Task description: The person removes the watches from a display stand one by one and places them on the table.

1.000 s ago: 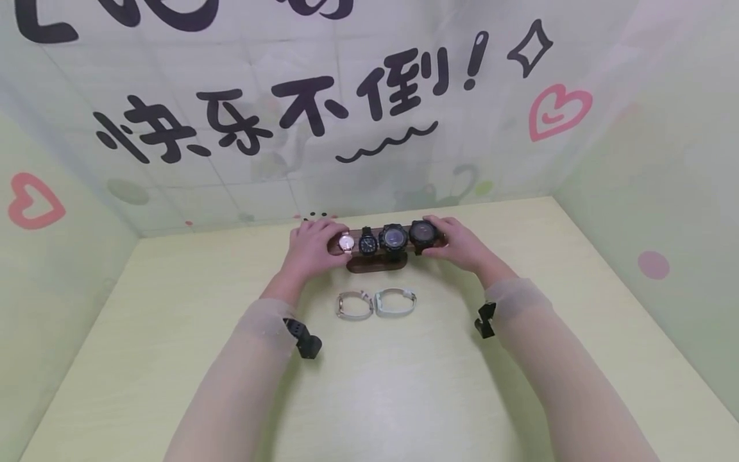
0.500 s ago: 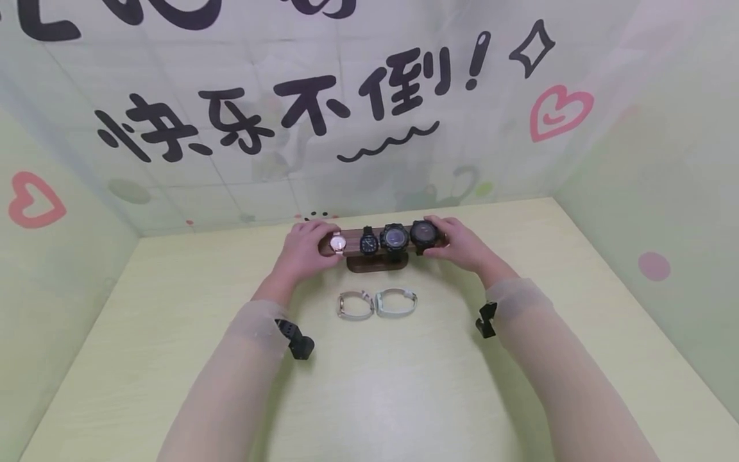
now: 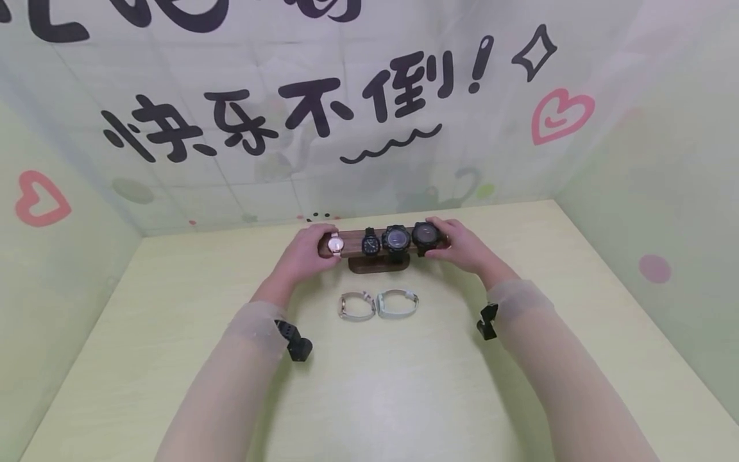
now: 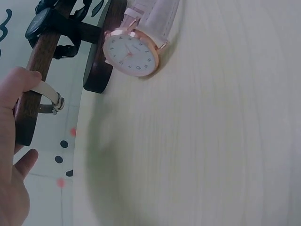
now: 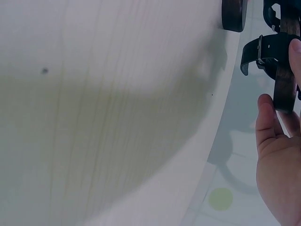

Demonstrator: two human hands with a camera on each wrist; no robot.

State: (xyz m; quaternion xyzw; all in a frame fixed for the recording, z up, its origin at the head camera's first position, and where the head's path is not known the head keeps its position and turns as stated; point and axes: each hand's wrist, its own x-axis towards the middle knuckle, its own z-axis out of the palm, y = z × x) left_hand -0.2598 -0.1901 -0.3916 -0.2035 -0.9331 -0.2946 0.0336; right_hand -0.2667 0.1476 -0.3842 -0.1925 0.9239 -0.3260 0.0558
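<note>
Head view shows a pale yellow desk (image 3: 381, 391), with fine grain, which fills the lower part of the frame. Behind it, in the upper part, stands a whitish back wall (image 3: 369, 186) with large black writing (image 3: 254, 122); one pink heart drawing (image 3: 562, 117) is at upper right, another heart (image 3: 43, 200) at the left edge. Greenish side walls (image 3: 681, 186) close both sides.

The watch stand (image 3: 353, 242), of dark brown wood, is at the centre of the frame, near the back edge of the desk. Its bar carries four watches in a row: at left a small white watch (image 3: 335, 244), then a squarish black watch (image 3: 371, 244), and two bigger round black ones (image 3: 396, 238). A base (image 3: 378, 264) with rounded ends shows below the bar. Just under this, two pale watches (image 3: 395, 314) lie on the desk as closed loops, side by side.

Both arms, in light sleeves (image 3: 566, 372), reach up from the bottom corners. The left hand (image 3: 303, 251) is at the bar's left end; its fingers pinch the white watch there, the thumb on the strap, as the left wrist view shows. The right hand (image 3: 464, 247) grips the right end of the bar between thumb and fingers, beside the last black watch
</note>
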